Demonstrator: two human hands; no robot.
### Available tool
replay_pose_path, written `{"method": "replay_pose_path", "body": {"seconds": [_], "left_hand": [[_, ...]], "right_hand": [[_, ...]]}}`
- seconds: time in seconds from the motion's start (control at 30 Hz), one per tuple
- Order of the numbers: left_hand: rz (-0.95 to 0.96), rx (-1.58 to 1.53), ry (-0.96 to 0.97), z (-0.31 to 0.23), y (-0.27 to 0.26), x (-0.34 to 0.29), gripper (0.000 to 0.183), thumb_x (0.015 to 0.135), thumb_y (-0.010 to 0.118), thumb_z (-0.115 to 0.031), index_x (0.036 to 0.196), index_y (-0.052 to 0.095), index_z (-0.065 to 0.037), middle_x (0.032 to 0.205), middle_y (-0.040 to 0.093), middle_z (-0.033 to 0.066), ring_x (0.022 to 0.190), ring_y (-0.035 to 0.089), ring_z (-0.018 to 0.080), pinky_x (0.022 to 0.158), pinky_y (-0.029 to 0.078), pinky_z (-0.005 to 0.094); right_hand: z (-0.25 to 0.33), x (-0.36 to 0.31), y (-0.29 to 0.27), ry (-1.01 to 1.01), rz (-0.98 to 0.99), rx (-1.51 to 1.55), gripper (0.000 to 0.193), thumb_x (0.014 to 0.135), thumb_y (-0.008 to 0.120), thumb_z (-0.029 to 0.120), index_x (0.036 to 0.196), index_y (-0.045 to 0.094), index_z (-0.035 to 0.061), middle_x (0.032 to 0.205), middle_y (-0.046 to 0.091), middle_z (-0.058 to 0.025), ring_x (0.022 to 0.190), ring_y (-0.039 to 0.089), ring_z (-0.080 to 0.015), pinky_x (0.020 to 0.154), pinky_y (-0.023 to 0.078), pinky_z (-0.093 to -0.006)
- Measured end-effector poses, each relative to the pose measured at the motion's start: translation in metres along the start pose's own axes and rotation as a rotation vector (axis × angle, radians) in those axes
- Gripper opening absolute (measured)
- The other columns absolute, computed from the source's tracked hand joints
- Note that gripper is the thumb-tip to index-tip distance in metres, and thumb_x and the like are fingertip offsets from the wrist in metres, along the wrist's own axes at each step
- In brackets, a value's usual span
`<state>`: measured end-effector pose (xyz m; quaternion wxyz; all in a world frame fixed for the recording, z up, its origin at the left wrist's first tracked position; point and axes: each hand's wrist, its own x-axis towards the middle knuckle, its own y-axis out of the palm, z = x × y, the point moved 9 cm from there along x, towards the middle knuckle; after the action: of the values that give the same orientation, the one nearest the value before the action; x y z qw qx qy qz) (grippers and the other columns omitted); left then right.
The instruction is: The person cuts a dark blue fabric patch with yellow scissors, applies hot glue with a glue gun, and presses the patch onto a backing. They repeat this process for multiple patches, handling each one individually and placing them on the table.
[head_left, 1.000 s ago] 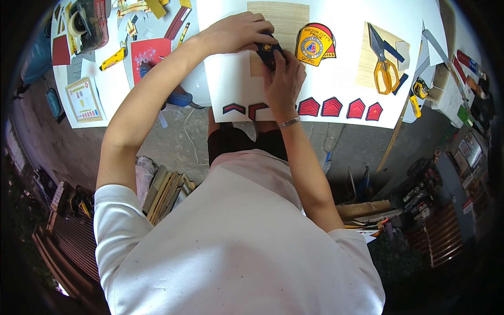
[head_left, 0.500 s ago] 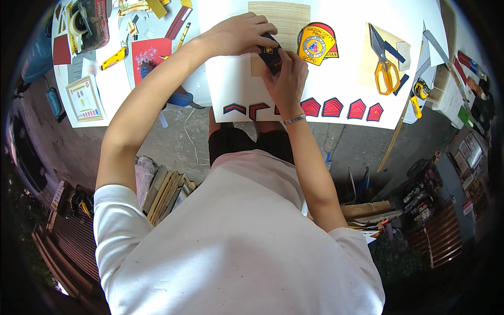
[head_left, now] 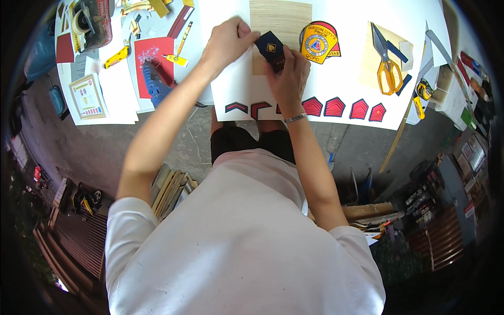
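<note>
Two bare hands flank a navy patch [head_left: 270, 51] over a wood-grain sheet [head_left: 283, 16], its long axis slanting upper-left to lower-right. The right hand [head_left: 291, 79] holds its lower end; the left hand [head_left: 226, 44] curls beside its upper-left edge — grip unclear.

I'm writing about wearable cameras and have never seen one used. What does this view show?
No machine here: someone works bare-handed. The view comes from a fisheye camera on their head, looking down, so straight edges bend. The right hand holds a dark blue patch; the left hand is at its upper left edge, though contact is unclear. On the white sheet lie red chevron patches, a yellow badge patch and, on a wooden piece, orange-handled scissors.
</note>
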<state>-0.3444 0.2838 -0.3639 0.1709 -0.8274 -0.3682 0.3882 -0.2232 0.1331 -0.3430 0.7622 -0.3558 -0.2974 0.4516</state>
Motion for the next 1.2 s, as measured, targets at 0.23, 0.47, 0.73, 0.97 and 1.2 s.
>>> {"method": "replay_pose_path", "body": {"seconds": [0.23,0.47,0.73,0.97,1.2], "left_hand": [[-0.017,-0.571,-0.334,0.017,0.052,-0.051,0.030,0.088,0.080,-0.021,0.100,0.069,0.004,0.087,0.074,0.0105,0.076,0.072,0.0152,0.061,0.059,0.0268],[-0.314,-0.738,-0.338,0.018,0.058,-0.066,0.024,0.084,0.081,-0.010,0.101,0.069,0.004,0.090,0.073,0.0101,0.076,0.069,0.0140,0.063,0.057,0.0268],[-0.363,-0.717,0.079,-0.032,-0.002,-0.127,0.013,0.086,0.076,-0.001,0.098,0.071,-0.004,0.090,0.068,0.0042,0.081,0.064,0.0115,0.069,0.050,0.0275],[-0.340,-0.632,0.418,-0.082,-0.077,-0.207,0.022,0.084,0.073,0.008,0.105,0.072,-0.001,0.101,0.069,0.0062,0.087,0.062,0.0121,0.077,0.049,0.0252],[-0.034,-1.461,0.294,-0.066,-0.087,-0.270,0.035,0.102,0.059,-0.010,0.134,0.049,0.000,0.112,0.069,0.0114,0.097,0.068,0.0149,0.081,0.056,0.0286]], "right_hand": [[-0.003,0.010,-0.005,0.069,-0.037,-0.013,0.033,0.090,0.071,0.016,0.120,0.062,0.0048,0.110,0.057,-0.0128,0.103,0.056,-0.0324,0.088,0.043,-0.0474],[-0.023,0.016,-0.006,0.293,-0.014,0.222,0.016,0.090,0.072,0.009,0.104,0.066,0.0041,0.093,0.062,-0.0093,0.085,0.061,-0.0214,0.076,0.048,-0.0354],[0.020,0.022,-0.073,0.264,0.266,0.753,0.013,0.092,0.068,0.003,0.102,0.061,-0.0003,0.085,0.057,-0.0074,0.078,0.052,-0.0159,0.073,0.044,-0.0288],[0.119,0.020,-0.162,-0.143,0.240,0.666,0.011,0.089,0.067,-0.004,0.099,0.063,-0.0005,0.083,0.059,-0.0058,0.074,0.052,-0.0135,0.070,0.045,-0.0272],[0.207,-0.033,-0.222,-0.554,-0.095,0.587,0.030,0.075,0.074,-0.012,0.101,0.069,0.0021,0.092,0.068,-0.0138,0.092,0.070,-0.0311,0.075,0.056,-0.0358]]}}
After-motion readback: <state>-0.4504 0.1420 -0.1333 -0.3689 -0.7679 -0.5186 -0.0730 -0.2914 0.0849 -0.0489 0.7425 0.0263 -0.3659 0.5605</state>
